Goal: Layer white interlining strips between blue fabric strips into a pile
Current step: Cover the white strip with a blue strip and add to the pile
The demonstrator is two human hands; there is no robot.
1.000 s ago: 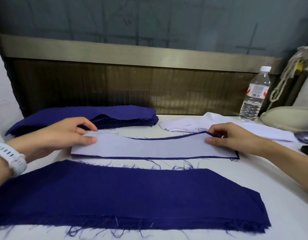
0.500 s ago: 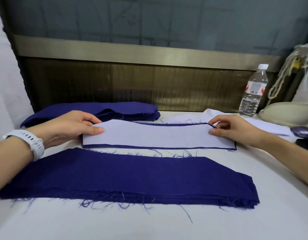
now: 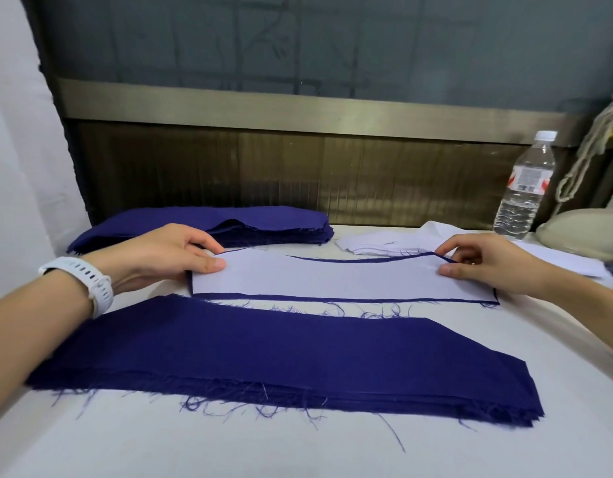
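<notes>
- The left hand [image 3: 167, 251] pinches the left end of the white interlining strip [image 3: 343, 281], thumb flat on top and fingers tucked behind the edge.
- The right hand [image 3: 484, 262] pinches the strip's far right corner, so the two hands are wide apart, one at each end.
- The strip lies mid-table on a blue fabric strip [image 3: 332, 299], and only a thin blue border shows around it.
- Just in front sits the near blue pile [image 3: 263, 357], long and frayed, with loose threads trailing onto the white table [image 3: 194, 450]. It lies between the person and the strip, and both forearms pass its ends.
- Behind the left hand is a thick stack of blue strips [image 3: 208, 222] against the back panel, partly hidden by the knuckles.
- Behind the right hand is a loose heap of white interlining pieces [image 3: 384, 243].
- At far right a clear water bottle [image 3: 524, 188] stands upright beside a rounded beige object [image 3: 581, 229], and a pale cord [image 3: 581, 167] hangs above it.
- There is a white watch [image 3: 87, 284] on the left wrist.
</notes>
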